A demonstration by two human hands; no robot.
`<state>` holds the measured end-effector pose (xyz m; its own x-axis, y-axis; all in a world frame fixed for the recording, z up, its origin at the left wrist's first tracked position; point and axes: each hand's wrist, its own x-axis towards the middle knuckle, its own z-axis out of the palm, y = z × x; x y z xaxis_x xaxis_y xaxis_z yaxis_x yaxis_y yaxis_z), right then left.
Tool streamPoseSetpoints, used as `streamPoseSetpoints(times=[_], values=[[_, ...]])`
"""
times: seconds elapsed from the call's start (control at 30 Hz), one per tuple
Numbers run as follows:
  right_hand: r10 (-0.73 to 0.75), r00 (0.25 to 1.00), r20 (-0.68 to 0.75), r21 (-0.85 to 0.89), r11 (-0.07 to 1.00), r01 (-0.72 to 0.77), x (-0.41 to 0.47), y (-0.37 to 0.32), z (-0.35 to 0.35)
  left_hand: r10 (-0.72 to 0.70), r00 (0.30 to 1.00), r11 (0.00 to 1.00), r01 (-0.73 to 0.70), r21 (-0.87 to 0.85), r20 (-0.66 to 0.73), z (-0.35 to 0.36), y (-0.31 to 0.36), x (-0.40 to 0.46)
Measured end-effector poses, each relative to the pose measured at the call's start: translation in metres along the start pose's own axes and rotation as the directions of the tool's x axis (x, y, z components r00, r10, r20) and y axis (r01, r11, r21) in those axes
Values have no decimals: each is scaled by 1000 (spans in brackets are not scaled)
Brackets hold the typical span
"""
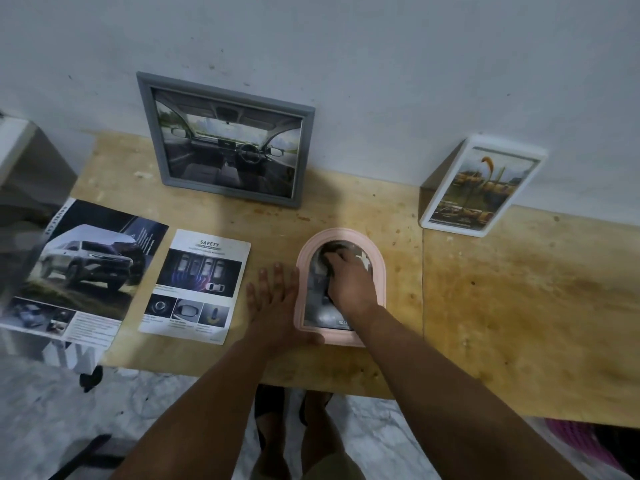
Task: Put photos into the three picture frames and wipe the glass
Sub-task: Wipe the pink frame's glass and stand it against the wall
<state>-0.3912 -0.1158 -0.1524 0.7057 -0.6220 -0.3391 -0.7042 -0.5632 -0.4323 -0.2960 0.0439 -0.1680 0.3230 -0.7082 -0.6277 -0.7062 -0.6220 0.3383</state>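
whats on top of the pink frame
The right hand presses a dark cloth on the pink frame's glass. The left hand steadies its left edge. The photo beneath is mostly covered.

Both forearms are bare from the lower edge of the view up to the wrists, with no sleeves in sight. The left hand (pixel 277 299) and the right hand (pixel 349 280) carry no gloves, rings, watch or bands that can be made out. Below the near edge of the bench, bare legs show, with dark sandals (pixel 270 403) on the feet; their details are blurred
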Motion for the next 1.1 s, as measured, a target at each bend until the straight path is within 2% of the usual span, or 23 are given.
streamPoseSetpoints(times=[0.13, 0.2, 0.23, 0.3, 0.37, 0.43, 0.5, 0.57, 0.67, 0.73, 0.83, 0.93, 1.0, 1.03, 1.1], values=[[-212, 974, 75, -84, 972, 218, -34, 2, 18, -2, 1000, 1000, 1, -15, -19, -1, 0, -1], [-263, 951, 162, -20, 963, 270, -49, 2, 6, 3, 1000, 1000, -3, -18, -22, -1, 1, 0], [-259, 941, 218, 63, 966, 251, -49, 2, -6, 3, 1000, 1000, -3, -16, -20, -2, 1, -1], [-177, 929, 325, 241, 965, 99, -40, 2, -36, 7, 1000, 1000, -7, -6, -23, -2, 0, -2], [-70, 968, 239, 309, 951, -8, -25, 5, -64, 14, 1000, 1000, -15, -20, -23, -2, 0, -2], [2, 1000, 29, 204, 979, -8, -9, 9, -76, 14, 1000, 1000, -15, -18, -28, -2, 1, -2], [8, 997, -77, 6, 1000, -7, 3, 9, -67, 12, 999, 1000, -12, -7, -30, -2, 1, -2], [-16, 1000, -24, -122, 992, 13, 6, 3, -46, 9, 1000, 1000, -10, -10, -26, -1, 0, -2], [-64, 997, 42, -217, 973, 72, -3, -12, -12, -7, 1000, 1000, 7, -2, -28, 1, 0, 0], [-151, 987, 54, -282, 946, 161, -12, -20, -2, -18, 999, 1000, 19, 6, -34, 1, 0, 0], [-269, 950, 155, -354, 883, 308, -34, -19, 7, -13, 999, 1000, 14, 6, -40, 2, 1, -1], [-246, 905, 348, -273, 896, 349, -41, -10, -4, -15, 999, 1000, 14, -14, -40, 0, 1, -2], [-180, 856, 485, -123, 955, 270, -34, -9, -29, -11, 999, 1000, 11, -16, -37, -1, 1, -3], [-153, 859, 489, -40, 980, 197, -28, -8, -41, -6, 999, 1000, 5, -19, -36, -1, 1, -3], [-106, 944, 313, 15, 994, 107, -15, -5, -64, 0, 999, 1000, 0, -20, -38, -2, 2, -4]])
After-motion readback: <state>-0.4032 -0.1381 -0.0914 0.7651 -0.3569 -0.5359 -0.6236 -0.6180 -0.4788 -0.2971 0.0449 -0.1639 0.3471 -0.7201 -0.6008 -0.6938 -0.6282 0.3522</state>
